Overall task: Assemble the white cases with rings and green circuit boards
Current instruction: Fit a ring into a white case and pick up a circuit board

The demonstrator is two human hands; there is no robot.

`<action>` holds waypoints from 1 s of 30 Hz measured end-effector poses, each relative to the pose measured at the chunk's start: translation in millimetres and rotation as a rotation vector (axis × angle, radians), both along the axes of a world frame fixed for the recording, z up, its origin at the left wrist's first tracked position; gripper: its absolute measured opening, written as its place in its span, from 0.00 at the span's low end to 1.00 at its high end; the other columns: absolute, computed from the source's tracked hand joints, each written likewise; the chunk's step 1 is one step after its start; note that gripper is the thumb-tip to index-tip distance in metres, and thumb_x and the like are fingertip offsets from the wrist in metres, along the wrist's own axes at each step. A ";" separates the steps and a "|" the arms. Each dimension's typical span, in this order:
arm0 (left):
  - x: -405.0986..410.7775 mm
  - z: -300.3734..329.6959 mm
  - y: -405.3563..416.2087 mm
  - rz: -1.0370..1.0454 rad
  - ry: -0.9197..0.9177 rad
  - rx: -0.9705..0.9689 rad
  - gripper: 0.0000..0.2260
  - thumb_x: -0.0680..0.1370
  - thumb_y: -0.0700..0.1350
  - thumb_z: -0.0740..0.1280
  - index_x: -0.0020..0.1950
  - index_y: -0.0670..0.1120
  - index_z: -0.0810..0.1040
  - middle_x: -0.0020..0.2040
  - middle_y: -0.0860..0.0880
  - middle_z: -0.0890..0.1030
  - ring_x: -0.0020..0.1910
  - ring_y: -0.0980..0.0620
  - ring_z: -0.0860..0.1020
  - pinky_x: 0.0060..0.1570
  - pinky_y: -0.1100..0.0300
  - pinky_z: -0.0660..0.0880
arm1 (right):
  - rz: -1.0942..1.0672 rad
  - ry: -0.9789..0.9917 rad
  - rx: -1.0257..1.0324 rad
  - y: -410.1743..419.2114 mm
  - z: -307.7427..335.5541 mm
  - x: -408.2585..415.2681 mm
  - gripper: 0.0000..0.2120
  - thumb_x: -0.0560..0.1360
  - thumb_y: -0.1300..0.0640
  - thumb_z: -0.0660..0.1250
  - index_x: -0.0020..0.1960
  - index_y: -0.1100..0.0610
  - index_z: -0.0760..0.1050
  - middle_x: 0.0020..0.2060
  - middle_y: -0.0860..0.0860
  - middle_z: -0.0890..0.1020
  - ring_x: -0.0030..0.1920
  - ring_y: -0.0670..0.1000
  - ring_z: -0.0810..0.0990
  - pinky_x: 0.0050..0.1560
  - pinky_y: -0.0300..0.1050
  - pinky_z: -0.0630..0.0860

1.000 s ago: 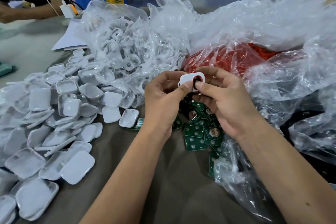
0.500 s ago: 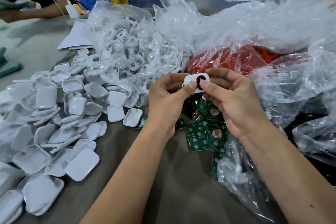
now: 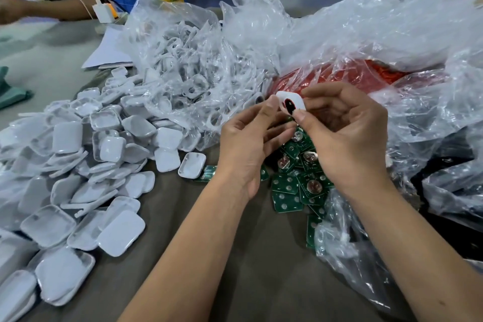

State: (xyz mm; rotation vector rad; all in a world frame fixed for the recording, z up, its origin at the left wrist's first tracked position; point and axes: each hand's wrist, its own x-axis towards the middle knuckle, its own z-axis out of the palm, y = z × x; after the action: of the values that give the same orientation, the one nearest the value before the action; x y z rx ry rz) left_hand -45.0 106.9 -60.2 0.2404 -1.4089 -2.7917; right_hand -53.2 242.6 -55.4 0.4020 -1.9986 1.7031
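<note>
At frame centre both the left hand (image 3: pixel 244 149) and right hand (image 3: pixel 345 138) pinch a white case (image 3: pixel 290 103), its ring seemingly seated; next likely comes a green board (image 3: pixel 287 191) from below.

Your right hand (image 3: pixel 347 138) covers part of the green circuit boards (image 3: pixel 287 188). Crumpled plastic blurs the red contents (image 3: pixel 326 78). The white case pile (image 3: pixel 52 191) runs off the left edge.

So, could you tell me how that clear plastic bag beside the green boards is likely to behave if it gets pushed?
The clear bag is crumpled and thin, so it will probably be floppy and buckle rather than slide whole. It looks very light, likely to spring back. Its edge overlaps the green boards, so a push may drag some along.
</note>
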 end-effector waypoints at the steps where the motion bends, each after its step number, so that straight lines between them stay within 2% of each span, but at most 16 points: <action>1: 1.4 0.9 0.3 -0.052 -0.003 0.014 0.13 0.76 0.47 0.73 0.55 0.40 0.84 0.56 0.35 0.84 0.52 0.41 0.85 0.54 0.52 0.83 | -0.023 0.048 0.058 0.3 -0.1 0.9 0.15 0.73 0.65 0.79 0.53 0.49 0.82 0.43 0.42 0.87 0.45 0.44 0.86 0.45 0.34 0.80; 3: 3.4 3.0 1.2 -0.118 -0.012 0.089 0.13 0.73 0.49 0.74 0.51 0.41 0.86 0.57 0.33 0.83 0.54 0.41 0.83 0.56 0.53 0.82 | -0.043 0.120 0.171 0.2 0.2 2.4 0.15 0.73 0.65 0.78 0.55 0.51 0.83 0.45 0.40 0.86 0.48 0.42 0.86 0.46 0.31 0.79; 5: 3.0 4.3 1.1 -0.115 -0.042 0.176 0.10 0.72 0.47 0.74 0.48 0.42 0.86 0.52 0.36 0.83 0.48 0.45 0.83 0.51 0.57 0.83 | -0.038 0.160 0.256 0.4 0.5 2.5 0.15 0.73 0.66 0.78 0.56 0.53 0.83 0.48 0.41 0.85 0.49 0.42 0.85 0.49 0.31 0.79; 9: 0.2 0.1 0.5 -0.111 -0.052 0.215 0.11 0.72 0.43 0.74 0.54 0.43 0.84 0.51 0.40 0.84 0.46 0.48 0.81 0.50 0.58 0.83 | -0.072 0.220 0.349 -1.1 -1.0 4.5 0.15 0.73 0.68 0.77 0.58 0.58 0.84 0.49 0.46 0.86 0.50 0.40 0.84 0.52 0.32 0.79; 11: -0.9 -1.4 0.5 -0.111 -0.047 0.217 0.09 0.72 0.43 0.74 0.52 0.44 0.85 0.50 0.41 0.84 0.45 0.49 0.81 0.46 0.60 0.84 | -0.094 0.255 0.373 -2.5 -0.3 5.9 0.15 0.74 0.68 0.77 0.59 0.59 0.84 0.49 0.47 0.86 0.50 0.40 0.84 0.54 0.32 0.79; 17: -3.0 -7.1 -2.7 -0.097 0.010 0.235 0.14 0.73 0.42 0.74 0.57 0.40 0.83 0.54 0.40 0.84 0.55 0.44 0.82 0.37 0.64 0.81 | -0.048 0.261 0.384 -6.8 7.3 7.7 0.13 0.76 0.65 0.75 0.60 0.60 0.84 0.47 0.49 0.86 0.47 0.43 0.85 0.52 0.37 0.81; 21: -2.3 -7.7 -4.0 -0.101 0.040 0.251 0.21 0.73 0.44 0.74 0.64 0.37 0.80 0.53 0.40 0.85 0.48 0.49 0.86 0.37 0.64 0.81 | -0.040 0.304 0.448 -13.8 15.2 3.7 0.10 0.78 0.66 0.70 0.59 0.61 0.84 0.49 0.50 0.86 0.48 0.45 0.84 0.52 0.40 0.80; 24: -1.6 -9.7 -4.8 -0.099 0.037 0.278 0.17 0.73 0.44 0.74 0.60 0.39 0.82 0.53 0.41 0.85 0.47 0.50 0.86 0.41 0.62 0.82 | -0.018 0.274 0.495 -16.5 16.5 1.2 0.09 0.79 0.66 0.69 0.57 0.60 0.84 0.48 0.50 0.86 0.48 0.47 0.83 0.51 0.43 0.79; 26: -1.4 -9.7 -3.9 -0.095 0.037 0.304 0.14 0.73 0.42 0.73 0.57 0.39 0.82 0.53 0.40 0.85 0.49 0.49 0.86 0.47 0.60 0.83 | 0.016 0.195 0.474 -13.2 17.8 0.3 0.08 0.80 0.64 0.68 0.57 0.58 0.84 0.44 0.48 0.85 0.45 0.45 0.83 0.48 0.44 0.80; 28: -2.0 -9.2 -3.0 -0.095 0.042 0.318 0.12 0.72 0.40 0.72 0.55 0.40 0.82 0.51 0.41 0.85 0.48 0.48 0.86 0.48 0.59 0.83 | 0.061 0.113 0.444 -7.0 20.7 -1.5 0.08 0.80 0.63 0.69 0.57 0.56 0.83 0.42 0.48 0.85 0.43 0.46 0.84 0.45 0.46 0.81; 30: -2.4 -7.7 -3.0 -0.103 0.056 0.326 0.13 0.73 0.39 0.72 0.57 0.39 0.81 0.51 0.41 0.85 0.48 0.48 0.85 0.49 0.58 0.83 | 0.103 0.068 0.454 -1.1 26.4 -4.9 0.08 0.80 0.63 0.70 0.56 0.55 0.84 0.42 0.50 0.85 0.43 0.48 0.84 0.44 0.50 0.82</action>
State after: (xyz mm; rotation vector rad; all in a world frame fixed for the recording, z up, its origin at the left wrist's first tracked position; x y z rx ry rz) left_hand -47.3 103.9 -67.9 0.0902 -0.9757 -3.0750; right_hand -58.1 241.5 -28.9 0.7158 -2.3413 1.2571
